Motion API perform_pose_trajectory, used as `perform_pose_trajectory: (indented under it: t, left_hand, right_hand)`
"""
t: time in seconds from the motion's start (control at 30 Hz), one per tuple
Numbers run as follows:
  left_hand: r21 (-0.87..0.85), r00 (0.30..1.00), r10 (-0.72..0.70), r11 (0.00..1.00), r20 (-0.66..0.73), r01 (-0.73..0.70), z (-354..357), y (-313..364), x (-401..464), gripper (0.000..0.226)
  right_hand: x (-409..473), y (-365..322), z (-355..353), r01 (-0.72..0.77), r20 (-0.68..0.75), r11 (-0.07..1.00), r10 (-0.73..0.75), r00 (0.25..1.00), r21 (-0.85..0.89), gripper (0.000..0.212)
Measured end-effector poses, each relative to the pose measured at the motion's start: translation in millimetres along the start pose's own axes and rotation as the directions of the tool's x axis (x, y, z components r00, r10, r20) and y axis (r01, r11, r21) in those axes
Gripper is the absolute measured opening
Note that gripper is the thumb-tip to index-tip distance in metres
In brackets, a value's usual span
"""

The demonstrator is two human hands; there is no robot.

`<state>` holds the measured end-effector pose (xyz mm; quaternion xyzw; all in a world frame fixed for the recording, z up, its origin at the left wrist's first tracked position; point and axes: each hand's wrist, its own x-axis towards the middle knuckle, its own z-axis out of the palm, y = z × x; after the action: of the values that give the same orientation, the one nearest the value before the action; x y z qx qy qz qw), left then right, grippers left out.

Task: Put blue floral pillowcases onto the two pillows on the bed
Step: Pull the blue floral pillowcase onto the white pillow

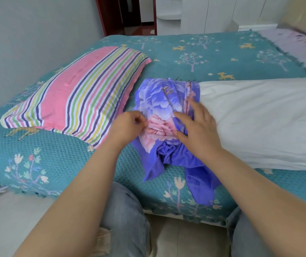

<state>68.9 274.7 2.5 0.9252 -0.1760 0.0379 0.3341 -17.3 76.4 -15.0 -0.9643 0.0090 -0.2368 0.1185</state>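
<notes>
Pinching bunched floral pillowcase (164,108), left hand (128,125) (right hand (198,125) flat)

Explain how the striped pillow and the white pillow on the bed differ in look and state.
The striped pillow wears a cover with pink, green, yellow and dark stripes; the white pillow is plain white. The striped pillow lies untouched on the left, while the white pillow has the blue floral pillowcase bunched over its left end, held by the left hand and right hand. Both lie flat on the teal bedspread.
</notes>
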Motion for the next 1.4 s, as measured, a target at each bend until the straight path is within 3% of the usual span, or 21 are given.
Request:
perform_pose_trajectory:
  t: [0.1, 0.17, 0.27, 0.33, 0.37, 0.43, 0.5, 0.57, 0.6, 0.63, 0.67, 0.7, 0.77, 0.8, 0.87, 0.97, 1.03, 1.17, 1.27, 1.4]
  left_hand:
    - [0.347, 0.995, 0.085, 0.933, 0.056, -0.099, -27.8, 20.1, 18.0, 0.010]
    - [0.430, 0.987, 0.161, 0.891, 0.000, -0.146, -40.1, 38.1, 32.3, 0.010]
    - [0.256, 0.947, 0.286, 0.935, -0.143, -0.244, -38.0, 73.9, 53.4, 0.009]
    - [0.058, 0.930, 0.358, 0.933, -0.083, -0.354, -22.9, 101.9, 55.8, 0.013]
    - [-0.002, 0.920, 0.393, 0.920, -0.009, -0.393, -11.7, 110.8, 54.0, 0.010]
    - [0.005, 0.905, 0.419, 0.907, 0.078, -0.421, 8.6, 110.2, 45.9, 0.001]
    - [0.142, 0.908, 0.416, 0.903, -0.047, -0.406, 15.5, 87.9, 37.8, 0.012]
    - [0.179, 0.884, 0.297, 0.952, -0.360, -0.247, 13.6, 56.6, 21.2, 0.019]
    - [0.077, 0.848, 0.154, 0.988, -0.506, -0.134, 11.3, 38.7, 10.0, 0.021]
    - [-0.022, 0.826, -0.017, 1.000, -0.563, 0.005, 10.5, 21.3, -1.7, 0.024]
    - [-0.053, 0.848, -0.172, 0.984, -0.502, 0.168, 11.0, 6.3, -11.9, 0.030]
    - [-0.053, 0.890, -0.298, 0.953, -0.346, 0.298, 12.9, -5.3, -21.7, 0.034]
    - [-0.238, 0.904, -0.425, 0.875, 0.036, 0.421, 15.6, -9.0, -41.2, 0.035]
    - [-0.384, 0.892, -0.429, 0.807, 0.140, 0.449, 19.7, -1.1, -46.0, 0.033]
    - [-0.617, 0.884, -0.452, 0.664, 0.117, 0.422, 23.6, 3.6, -56.8, 0.026]
    - [-0.728, 0.862, -0.507, 0.602, -0.033, 0.327, 47.9, 11.9, -61.4, 0.015]
    - [-0.800, 0.844, -0.536, 0.521, -0.036, 0.297, 56.6, 11.9, -65.5, 0.006]
    - [-0.962, 0.846, -0.515, 0.133, 0.138, 0.238, 63.9, 15.2, -68.8, 0.009]
    - [-0.972, 0.838, -0.495, -0.078, 0.229, 0.220, 67.6, 14.3, -70.4, 0.015]
    - [-0.916, 0.700, -0.605, -0.349, 0.380, 0.196, 80.1, 20.4, -77.8, 0.022]
  right_hand:
    - [4.4, 2.1, 3.7, 0.028, 0.256, 0.992, -0.059, 0.965, 0.121, 0.059]
    - [5.6, -0.2, 3.8, 0.006, 0.324, 0.987, -0.058, 0.944, 0.159, 0.055]
    - [7.3, -5.2, 3.0, -0.126, 0.292, 0.929, 0.020, 0.956, 0.349, 0.047]
    - [10.4, -5.6, 4.6, -0.221, 0.185, 0.785, 0.137, 0.973, 0.578, 0.034]
    - [12.7, -2.4, 7.4, -0.227, 0.117, 0.762, 0.197, 0.973, 0.606, 0.029]
    - [17.4, 10.6, 11.8, -0.233, 0.030, 0.826, 0.254, 0.967, 0.514, 0.038]
    - [22.9, 24.1, 7.8, -0.325, 0.041, 0.820, 0.348, 0.937, 0.470, 0.047]
    - [25.5, 36.3, 3.1, -0.403, 0.094, 0.795, 0.407, 0.909, 0.454, 0.051]
    - [26.0, 39.8, 2.0, -0.423, 0.117, 0.799, 0.416, 0.902, 0.426, 0.049]
    - [25.9, 40.1, 1.9, -0.432, 0.129, 0.804, 0.417, 0.900, 0.409, 0.043]
    - [24.8, 38.1, 2.1, -0.425, 0.117, 0.808, 0.415, 0.902, 0.409, 0.037]
    - [22.8, 32.6, 1.5, -0.403, 0.091, 0.814, 0.404, 0.910, 0.419, 0.033]
    - [15.9, 16.0, 0.5, -0.302, 0.036, 0.840, 0.321, 0.946, 0.451, 0.023]
    - [12.1, 11.0, -1.2, -0.247, 0.023, 0.845, 0.268, 0.963, 0.474, 0.017]
    - [2.4, -11.5, -2.2, -0.122, 0.018, 0.854, 0.131, 0.991, 0.505, 0.012]
    - [-8.6, -20.0, 2.3, 0.014, 0.040, 0.875, -0.039, 0.998, 0.484, 0.010]
    - [-12.6, -25.6, 8.2, 0.101, 0.071, 0.891, -0.147, 0.987, 0.442, 0.007]
    - [-11.2, -23.1, 15.8, 0.118, 0.070, 0.927, -0.152, 0.986, 0.357, 0.033]
    - [-5.2, -20.2, 11.9, 0.147, 0.136, 0.953, -0.188, 0.973, 0.267, 0.047]
    - [1.3, -18.1, 17.1, 0.279, 0.222, 0.936, -0.324, 0.920, 0.214, 0.060]
